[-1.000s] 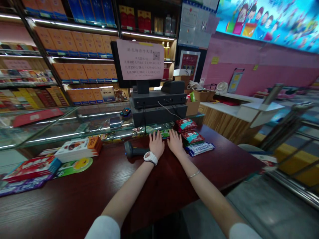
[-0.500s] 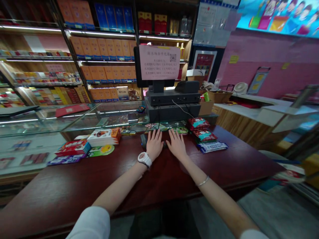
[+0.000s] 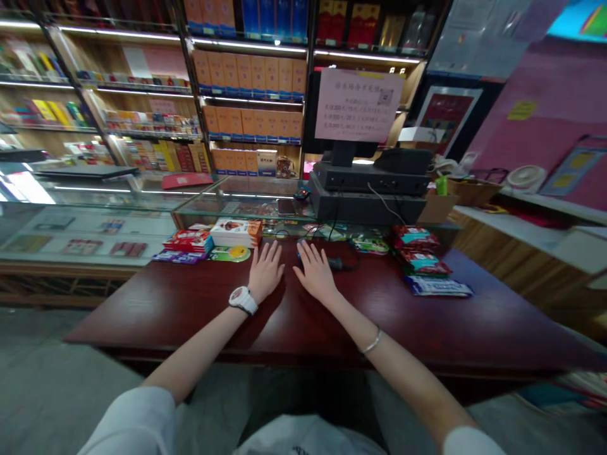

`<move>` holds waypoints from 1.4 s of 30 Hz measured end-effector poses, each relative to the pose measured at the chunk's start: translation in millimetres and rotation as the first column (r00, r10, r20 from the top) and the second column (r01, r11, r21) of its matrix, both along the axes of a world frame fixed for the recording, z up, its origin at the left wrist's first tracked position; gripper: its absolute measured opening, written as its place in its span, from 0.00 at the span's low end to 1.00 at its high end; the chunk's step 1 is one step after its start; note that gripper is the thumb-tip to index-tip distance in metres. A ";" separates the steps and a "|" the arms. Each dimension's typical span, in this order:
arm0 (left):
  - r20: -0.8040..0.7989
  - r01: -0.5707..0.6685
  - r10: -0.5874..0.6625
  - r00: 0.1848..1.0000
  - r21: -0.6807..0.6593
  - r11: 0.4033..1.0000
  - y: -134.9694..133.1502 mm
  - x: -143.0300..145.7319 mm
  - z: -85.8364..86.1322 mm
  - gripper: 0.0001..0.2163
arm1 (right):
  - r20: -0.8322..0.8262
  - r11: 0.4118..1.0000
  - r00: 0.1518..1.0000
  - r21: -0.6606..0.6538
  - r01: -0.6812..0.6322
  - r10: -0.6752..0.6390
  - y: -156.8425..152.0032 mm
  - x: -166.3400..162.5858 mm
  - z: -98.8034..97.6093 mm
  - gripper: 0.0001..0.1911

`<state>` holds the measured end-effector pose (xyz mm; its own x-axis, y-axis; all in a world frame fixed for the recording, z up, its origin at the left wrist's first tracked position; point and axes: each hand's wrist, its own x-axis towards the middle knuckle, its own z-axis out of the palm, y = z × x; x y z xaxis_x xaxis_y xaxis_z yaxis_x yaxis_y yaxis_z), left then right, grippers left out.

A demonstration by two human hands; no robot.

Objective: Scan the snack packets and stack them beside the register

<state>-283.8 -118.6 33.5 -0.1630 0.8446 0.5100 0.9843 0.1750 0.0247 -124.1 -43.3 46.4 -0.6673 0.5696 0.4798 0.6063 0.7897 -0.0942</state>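
My left hand [image 3: 265,272] lies palm down over the dark red tabletop [image 3: 199,309], its fingers stretched forward and holding nothing. A white watch is on that wrist. My right hand [image 3: 316,272] is also flat with fingers out, and it partly covers a dark corded device [image 3: 337,263], which looks like a handheld scanner. Left of my left hand are a white and orange box [image 3: 234,232], a green card with a yellow round shape [image 3: 230,254], red packets [image 3: 188,240] and purple packets [image 3: 177,256]. To the right, red-brown snack bags [image 3: 423,261] lie near a blue and white packet [image 3: 439,286].
Behind the table runs a glass display counter [image 3: 260,189]. On it stands a monitor with a pink paper notice [image 3: 358,104], above a black cash drawer [image 3: 370,205]. Shelves of orange boxes [image 3: 249,72] line the back wall. A wooden counter [image 3: 502,253] is at the right.
The view has turned left, so the counter items appear farther right. My hands have moved left across the table; the right one now partly covers the dark device. Both remain flat.
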 end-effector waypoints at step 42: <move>0.235 -0.437 0.472 0.850 -0.189 0.880 -50.6 -151.1 -24.9 0.21 | 0.104 0.925 0.980 -0.361 -0.120 0.168 -15.7 -194.6 -51.6 0.32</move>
